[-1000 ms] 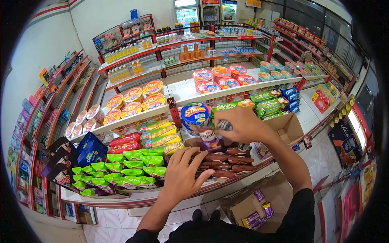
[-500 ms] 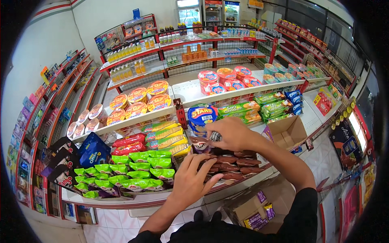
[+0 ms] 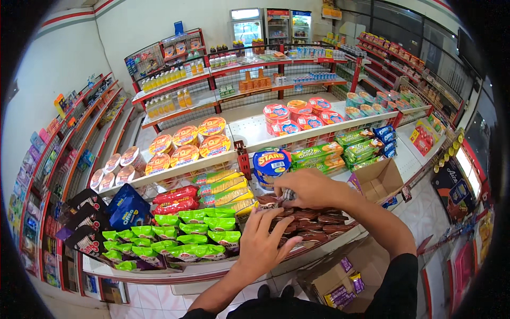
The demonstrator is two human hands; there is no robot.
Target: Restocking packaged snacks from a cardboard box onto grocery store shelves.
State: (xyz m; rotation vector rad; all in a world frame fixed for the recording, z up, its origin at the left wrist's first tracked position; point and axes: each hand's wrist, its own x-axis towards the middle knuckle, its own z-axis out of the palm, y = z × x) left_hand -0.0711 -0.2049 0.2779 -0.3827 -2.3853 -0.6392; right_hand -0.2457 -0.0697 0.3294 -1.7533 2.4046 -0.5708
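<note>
Rows of brown snack packets [image 3: 313, 226] lie at the front of the shelf. My right hand [image 3: 311, 189] is over their back row, fingers curled down on a brown packet [image 3: 270, 200] at its left end; the fingertips are partly hidden. My left hand [image 3: 260, 242] rests at the left side of the same packets, fingers spread, holding nothing. Just behind my right hand stands a blue tub [image 3: 272, 165] with a white-and-blue lid. Left of my left hand are green packets [image 3: 194, 228] in rows and yellow-green packs [image 3: 231, 194].
An open cardboard box [image 3: 377, 181] stands on the shelf to the right. Below, a larger carton [image 3: 329, 276] holds several purple packets. Orange-lidded cups [image 3: 186, 135] and pink cups [image 3: 300, 114] stand behind the shelf divider. Blue and black packs [image 3: 127, 210] fill the left end.
My right hand has lowered the brown packet from a raised, upright position onto the back left of the rows. My left hand stays beside them. The view has shifted slightly.
</note>
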